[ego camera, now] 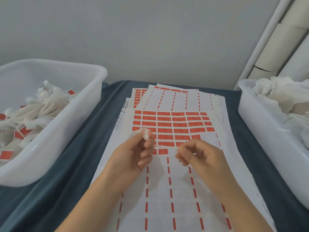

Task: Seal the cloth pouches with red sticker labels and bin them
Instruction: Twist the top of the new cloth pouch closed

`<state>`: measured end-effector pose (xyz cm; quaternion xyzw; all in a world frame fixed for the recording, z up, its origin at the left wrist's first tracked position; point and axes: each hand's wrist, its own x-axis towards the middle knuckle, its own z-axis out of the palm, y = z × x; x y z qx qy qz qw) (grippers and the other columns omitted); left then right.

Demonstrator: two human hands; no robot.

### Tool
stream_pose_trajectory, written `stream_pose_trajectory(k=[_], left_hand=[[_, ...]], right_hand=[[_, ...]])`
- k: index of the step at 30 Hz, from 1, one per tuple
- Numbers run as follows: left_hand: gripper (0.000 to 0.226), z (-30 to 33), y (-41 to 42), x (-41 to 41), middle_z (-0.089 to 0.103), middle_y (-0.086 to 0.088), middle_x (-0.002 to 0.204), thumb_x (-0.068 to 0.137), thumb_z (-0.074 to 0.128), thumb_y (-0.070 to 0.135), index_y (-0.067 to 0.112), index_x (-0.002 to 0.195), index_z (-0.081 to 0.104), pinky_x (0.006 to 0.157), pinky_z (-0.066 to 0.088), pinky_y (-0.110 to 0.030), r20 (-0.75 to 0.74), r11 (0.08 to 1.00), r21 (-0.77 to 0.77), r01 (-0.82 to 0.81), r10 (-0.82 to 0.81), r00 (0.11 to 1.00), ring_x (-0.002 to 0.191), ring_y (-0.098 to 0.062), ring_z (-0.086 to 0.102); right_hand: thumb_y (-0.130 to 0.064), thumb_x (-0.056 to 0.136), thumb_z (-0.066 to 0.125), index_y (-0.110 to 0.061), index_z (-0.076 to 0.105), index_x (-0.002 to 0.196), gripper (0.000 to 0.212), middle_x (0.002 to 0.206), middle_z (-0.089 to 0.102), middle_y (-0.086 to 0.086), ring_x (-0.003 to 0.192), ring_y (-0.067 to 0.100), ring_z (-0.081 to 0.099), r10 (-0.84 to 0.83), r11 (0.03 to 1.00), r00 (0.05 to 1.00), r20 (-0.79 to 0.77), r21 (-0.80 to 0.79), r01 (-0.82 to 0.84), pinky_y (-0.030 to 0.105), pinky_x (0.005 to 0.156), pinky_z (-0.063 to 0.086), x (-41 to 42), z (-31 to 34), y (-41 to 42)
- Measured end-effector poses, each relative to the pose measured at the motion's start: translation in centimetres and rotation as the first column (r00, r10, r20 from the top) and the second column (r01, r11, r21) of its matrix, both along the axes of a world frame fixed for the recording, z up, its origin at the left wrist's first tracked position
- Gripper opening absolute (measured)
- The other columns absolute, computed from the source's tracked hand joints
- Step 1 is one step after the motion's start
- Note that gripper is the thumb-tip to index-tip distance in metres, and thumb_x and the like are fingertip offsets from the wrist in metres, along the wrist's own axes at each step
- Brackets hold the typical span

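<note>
Both forearms reach in over the spent lower half of the top sticker sheet (175,190), which lies on the blue-covered desk (70,173) between the two tubs, presumably so labels sit within reach of both hands. Left hand (133,153) pinches a small white cloth pouch (145,133) by its gathered end just above the remaining red sticker labels (173,125); right hand (199,154) has fingers curled, thumb to fingertips, whether on a peeled label cannot be told. Left bin (55,131) holds pouches already carrying red labels; right bin (260,124) holds plain white cloth, judged unsealed stock
</note>
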<state>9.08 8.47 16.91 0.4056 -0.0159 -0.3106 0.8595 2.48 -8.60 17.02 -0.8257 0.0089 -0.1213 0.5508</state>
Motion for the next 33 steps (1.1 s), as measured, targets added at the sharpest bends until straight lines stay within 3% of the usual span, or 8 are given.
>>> stream_pose_trajectory(k=[3,8,10,14,20,24,27,33], left_hand=[[0.027,0.1,-0.5,-0.6,0.04,-0.002,0.058,0.087,0.049,0.028,0.013,0.068,0.06,0.038,0.031,-0.016,0.096,0.955,0.252,0.16,-0.189,0.977,0.044,-0.01,0.034],[0.047,0.3,-1.3,-1.7,0.032,0.003,0.055,0.095,0.036,0.03,0.024,0.052,0.053,0.045,0.027,-0.019,0.132,0.767,0.551,0.329,-0.47,0.873,0.046,-0.011,0.029],[0.052,0.5,-1.4,-1.8,0.031,0.003,0.054,0.095,0.034,0.028,0.029,0.048,0.054,0.044,0.026,-0.019,0.14,0.746,0.575,0.335,-0.493,0.859,0.045,-0.011,0.027],[0.043,0.5,-1.6,-1.6,0.042,0.0,0.056,0.094,0.041,0.033,0.022,0.055,0.056,0.046,0.035,-0.019,0.173,0.728,0.632,0.266,-0.467,0.867,0.046,-0.009,0.037],[0.01,-0.6,-2.0,-1.8,0.058,0.017,0.063,0.084,0.06,0.033,0.024,0.085,0.062,0.057,0.043,-0.01,0.469,0.719,0.692,-0.062,-0.383,0.796,0.055,0.002,0.052],[0.021,-0.7,-2.1,-2.4,0.059,0.024,0.072,0.075,0.053,0.046,0.031,0.087,0.059,0.058,0.042,-0.009,0.597,0.733,0.667,-0.137,-0.415,0.687,0.068,0.006,0.054],[0.026,-0.8,-2.1,-2.4,0.061,0.017,0.08,0.07,0.051,0.05,0.032,0.087,0.06,0.061,0.045,-0.01,0.611,0.756,0.641,-0.135,-0.395,0.686,0.072,0.002,0.056],[0.031,-1.1,-2.1,-2.3,0.062,0.014,0.081,0.07,0.052,0.051,0.029,0.09,0.06,0.061,0.046,-0.011,0.614,0.764,0.631,-0.135,-0.385,0.69,0.071,0.0,0.057]], right_hand=[[-0.045,0.076,0.053,-0.034,0.057,0.08,0.012,0.083,0.065,-0.029,0.089,-0.013,0.056,-0.129,0.986,0.986,0.106,-0.089,0.138,-0.004,0.072,0.039,0.2,-0.6,-0.1],[-0.041,0.087,0.045,-0.032,0.052,0.089,0.012,0.109,0.06,-0.027,0.103,-0.015,0.052,0.053,0.984,0.981,0.185,-0.174,-0.02,-0.003,0.084,0.034,-0.2,-1.5,1.3],[-0.043,0.087,0.041,-0.032,0.05,0.088,0.014,0.102,0.062,-0.027,0.095,-0.013,0.057,0.101,0.989,0.984,0.147,-0.119,-0.083,-0.001,0.079,0.039,-0.3,-1.7,1.8],[-0.037,0.087,0.039,-0.029,0.048,0.088,0.011,0.09,0.061,-0.022,0.092,-0.008,0.056,0.035,0.996,0.992,0.124,-0.082,-0.025,0.001,0.072,0.042,-0.1,-1.9,1.8],[-0.046,0.079,0.039,-0.031,0.048,0.09,0.021,0.089,0.059,-0.018,0.09,-0.006,0.056,-0.126,0.992,0.991,0.036,-0.028,0.127,0.007,0.074,0.048,0.2,-1.9,1.0],[-0.046,0.072,0.048,-0.032,0.053,0.09,0.023,0.087,0.062,-0.024,0.089,-0.01,0.058,-0.083,0.994,0.996,-0.011,0.07,0.084,0.008,0.067,0.05,0.5,-1.4,0.7],[-0.043,0.07,0.055,-0.032,0.053,0.097,0.029,0.091,0.057,-0.037,0.087,-0.012,0.059,-0.042,0.989,0.999,-0.027,0.14,0.045,0.007,0.06,0.049,0.6,-1.0,0.6],[-0.046,0.067,0.059,-0.032,0.051,0.106,0.042,0.101,0.057,-0.028,0.087,-0.001,0.064,-0.067,0.985,0.997,-0.039,0.155,0.072,0.014,0.063,0.054,0.6,-1.1,0.6]])
